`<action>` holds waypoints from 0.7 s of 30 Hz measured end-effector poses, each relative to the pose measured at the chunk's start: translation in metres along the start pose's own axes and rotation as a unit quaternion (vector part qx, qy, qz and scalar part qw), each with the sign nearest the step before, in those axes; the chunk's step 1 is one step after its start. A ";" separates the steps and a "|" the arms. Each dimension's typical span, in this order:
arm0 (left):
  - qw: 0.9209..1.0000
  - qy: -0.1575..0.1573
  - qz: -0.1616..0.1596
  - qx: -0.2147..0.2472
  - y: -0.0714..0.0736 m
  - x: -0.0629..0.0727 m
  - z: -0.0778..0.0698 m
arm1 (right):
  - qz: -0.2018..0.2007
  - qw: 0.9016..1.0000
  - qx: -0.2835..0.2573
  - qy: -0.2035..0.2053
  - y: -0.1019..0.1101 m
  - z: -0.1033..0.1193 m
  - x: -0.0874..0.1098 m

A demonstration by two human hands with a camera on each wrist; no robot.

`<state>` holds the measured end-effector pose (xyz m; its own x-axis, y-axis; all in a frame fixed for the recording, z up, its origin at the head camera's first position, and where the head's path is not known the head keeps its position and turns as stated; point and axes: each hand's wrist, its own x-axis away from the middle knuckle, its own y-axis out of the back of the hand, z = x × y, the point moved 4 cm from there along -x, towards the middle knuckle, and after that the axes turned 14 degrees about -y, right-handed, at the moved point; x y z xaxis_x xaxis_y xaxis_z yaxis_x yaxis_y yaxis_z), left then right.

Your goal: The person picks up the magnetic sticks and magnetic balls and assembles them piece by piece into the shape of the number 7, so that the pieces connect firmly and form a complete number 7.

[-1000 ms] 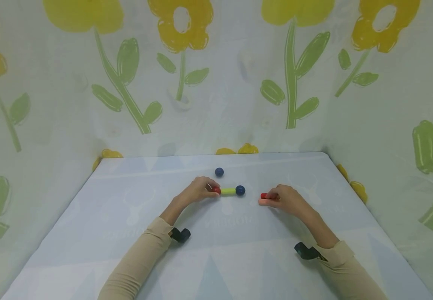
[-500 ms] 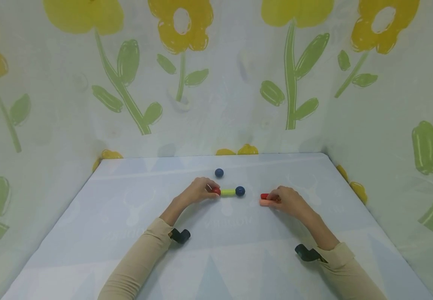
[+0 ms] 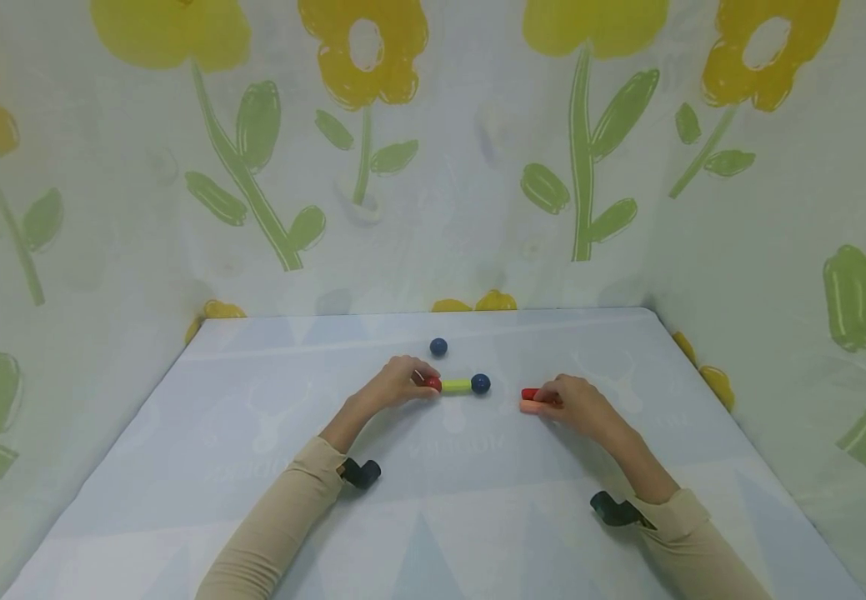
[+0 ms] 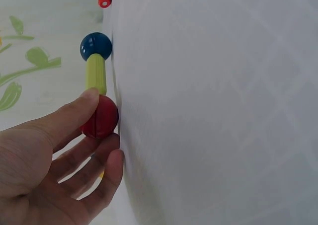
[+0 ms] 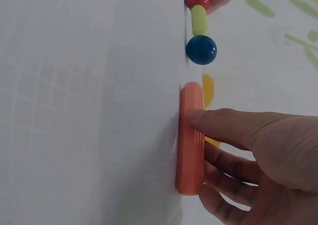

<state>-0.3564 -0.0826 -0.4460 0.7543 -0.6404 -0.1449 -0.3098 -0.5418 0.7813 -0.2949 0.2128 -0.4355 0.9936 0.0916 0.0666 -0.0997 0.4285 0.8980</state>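
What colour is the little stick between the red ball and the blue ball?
The stick is yellow-green; it shows best in the left wrist view.

A white cloth (image 3: 463, 200) goes up behind the surface (image 3: 372, 533) and along its left and right sides. It has big yellow flowers (image 3: 170, 37), long green stems (image 3: 581, 167) and fat green leaves (image 3: 257, 125). The surface is pale, with light blue triangles (image 3: 422, 562) near the front and faint letters (image 3: 463, 447) (too dim to read well).
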 end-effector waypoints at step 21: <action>1.000 -0.002 -0.001 0.001 0.001 0.001 -0.001 | -0.012 1.000 0.009 0.017 -0.001 0.005 0.000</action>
<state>-0.3553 -0.0829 -0.4445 0.7522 -0.6420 -0.1485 -0.3103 -0.5438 0.7797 -0.2945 0.2077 -0.4339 0.9932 0.1118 0.0315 -0.0755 0.4151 0.9067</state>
